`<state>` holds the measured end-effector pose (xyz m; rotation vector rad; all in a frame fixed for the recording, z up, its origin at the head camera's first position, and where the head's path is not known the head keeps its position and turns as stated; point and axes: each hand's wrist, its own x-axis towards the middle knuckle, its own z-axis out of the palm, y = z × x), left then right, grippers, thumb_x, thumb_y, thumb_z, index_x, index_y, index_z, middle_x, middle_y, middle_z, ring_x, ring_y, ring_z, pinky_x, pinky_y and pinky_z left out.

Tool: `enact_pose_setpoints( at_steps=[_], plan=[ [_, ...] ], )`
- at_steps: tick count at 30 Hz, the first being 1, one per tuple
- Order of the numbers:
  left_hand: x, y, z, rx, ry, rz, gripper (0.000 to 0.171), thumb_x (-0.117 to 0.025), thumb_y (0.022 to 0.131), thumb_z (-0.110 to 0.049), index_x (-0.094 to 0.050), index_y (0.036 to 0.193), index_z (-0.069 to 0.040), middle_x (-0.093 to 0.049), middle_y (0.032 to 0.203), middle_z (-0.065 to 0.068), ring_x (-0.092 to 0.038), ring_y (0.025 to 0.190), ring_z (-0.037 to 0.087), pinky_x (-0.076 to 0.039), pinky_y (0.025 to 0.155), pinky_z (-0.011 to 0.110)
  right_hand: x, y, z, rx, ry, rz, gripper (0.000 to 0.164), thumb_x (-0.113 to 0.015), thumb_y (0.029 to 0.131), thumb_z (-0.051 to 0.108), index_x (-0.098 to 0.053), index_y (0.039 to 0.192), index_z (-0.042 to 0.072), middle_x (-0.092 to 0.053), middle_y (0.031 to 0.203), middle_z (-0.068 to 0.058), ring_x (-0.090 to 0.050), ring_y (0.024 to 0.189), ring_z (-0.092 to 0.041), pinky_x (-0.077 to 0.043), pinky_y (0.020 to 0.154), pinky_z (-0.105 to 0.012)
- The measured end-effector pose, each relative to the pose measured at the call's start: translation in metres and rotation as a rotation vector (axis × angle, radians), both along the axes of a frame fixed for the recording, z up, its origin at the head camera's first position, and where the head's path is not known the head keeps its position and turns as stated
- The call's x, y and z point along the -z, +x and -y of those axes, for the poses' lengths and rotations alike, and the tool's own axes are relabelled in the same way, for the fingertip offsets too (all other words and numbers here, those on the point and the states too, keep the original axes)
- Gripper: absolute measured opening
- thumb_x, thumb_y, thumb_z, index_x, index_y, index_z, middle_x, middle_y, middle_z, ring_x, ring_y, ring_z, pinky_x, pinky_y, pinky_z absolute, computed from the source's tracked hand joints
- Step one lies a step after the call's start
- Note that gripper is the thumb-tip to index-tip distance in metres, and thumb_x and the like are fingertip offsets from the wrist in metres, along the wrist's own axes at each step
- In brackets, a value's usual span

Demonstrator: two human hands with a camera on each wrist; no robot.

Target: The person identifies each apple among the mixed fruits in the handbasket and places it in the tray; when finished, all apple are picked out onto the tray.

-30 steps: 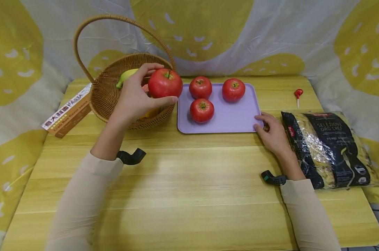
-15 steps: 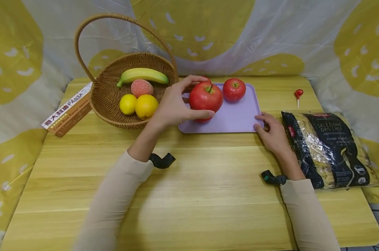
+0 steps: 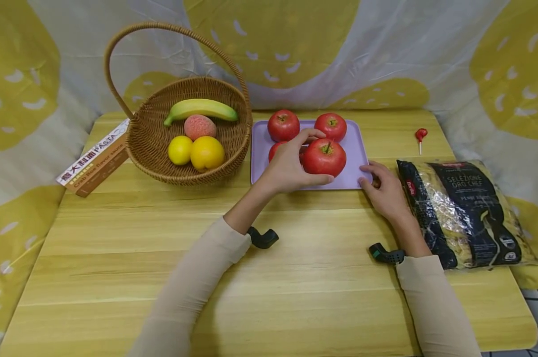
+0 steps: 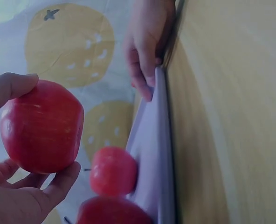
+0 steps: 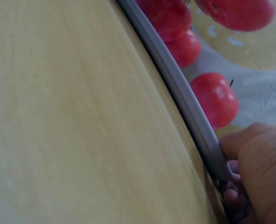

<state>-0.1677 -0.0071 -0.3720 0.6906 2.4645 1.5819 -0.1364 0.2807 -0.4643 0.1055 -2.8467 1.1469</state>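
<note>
My left hand [image 3: 289, 171] grips a red apple [image 3: 326, 157] between thumb and fingers. In the left wrist view that apple [image 4: 42, 128] hangs in the air, apart from the purple tray [image 4: 149, 133]. Three more apples sit on the tray: one at back left [image 3: 283, 125], one at back right [image 3: 331, 125], and one at front left [image 3: 273, 149], mostly hidden by my left hand. My right hand [image 3: 388, 196] pinches the right end of the tray. The right wrist view shows its thumb on the rim [image 5: 182, 95], with other fingers under the corner.
Left of the tray stands a wicker basket [image 3: 137, 144] with a tall handle, holding a banana [image 3: 202, 108], a peach-like fruit [image 3: 199, 127] and two yellow fruits. A pasta box [image 3: 95, 158] lies beside it. Right are a lollipop [image 3: 421, 134] and a penne bag [image 3: 467, 213].
My left hand has carried the apple rightward from over the basket to above the tray's front right. The basket's fruit has come into view. My right hand stays at the tray's end.
</note>
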Motion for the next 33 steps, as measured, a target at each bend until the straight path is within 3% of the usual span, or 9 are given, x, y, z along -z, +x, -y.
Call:
enact_pose_setpoints(
  at_steps=[7, 15, 23, 33],
  plan=[
    [0.012, -0.002, -0.024, -0.025, -0.103, 0.021, 0.088, -0.087, 0.077, -0.045, -0.045, 0.151, -0.023, -0.058, 0.142, -0.002, -0.057, 0.125, 0.015, -0.051, 0.107, 0.039, 0.0, -0.001, 0.001, -0.008, -0.004, 0.011, 0.04, -0.06, 0.103, 0.02, -0.061, 0.138, 0.001, -0.046, 0.157, -0.023, -0.047, 0.138, -0.043, -0.04, 0.111, -0.06],
    [0.032, -0.002, -0.045, -0.062, -0.213, 0.016, 0.089, -0.08, 0.085, -0.046, -0.036, 0.157, -0.016, -0.047, 0.153, 0.003, -0.048, 0.138, 0.018, -0.042, 0.118, 0.041, 0.0, -0.002, 0.002, -0.012, -0.002, 0.006, 0.04, -0.06, 0.103, 0.02, -0.061, 0.138, 0.001, -0.046, 0.156, -0.023, -0.049, 0.136, -0.042, -0.041, 0.108, -0.058],
    [0.051, -0.003, -0.058, -0.14, -0.151, 0.064, 0.086, -0.081, 0.086, -0.041, -0.036, 0.155, -0.018, -0.049, 0.15, 0.003, -0.05, 0.135, 0.019, -0.045, 0.116, 0.044, 0.001, -0.001, 0.001, -0.006, 0.009, -0.005, 0.04, -0.06, 0.102, 0.019, -0.062, 0.138, 0.001, -0.047, 0.156, -0.023, -0.052, 0.129, -0.039, -0.043, 0.102, -0.054],
    [0.065, -0.009, -0.064, -0.169, -0.123, 0.072, 0.087, -0.081, 0.088, -0.037, -0.033, 0.157, -0.016, -0.047, 0.151, 0.005, -0.049, 0.137, 0.021, -0.042, 0.118, 0.043, 0.001, -0.001, 0.0, -0.005, 0.003, -0.017, 0.039, -0.061, 0.102, 0.017, -0.062, 0.137, 0.001, -0.049, 0.154, -0.023, -0.052, 0.127, -0.038, -0.043, 0.098, -0.05]
  ],
)
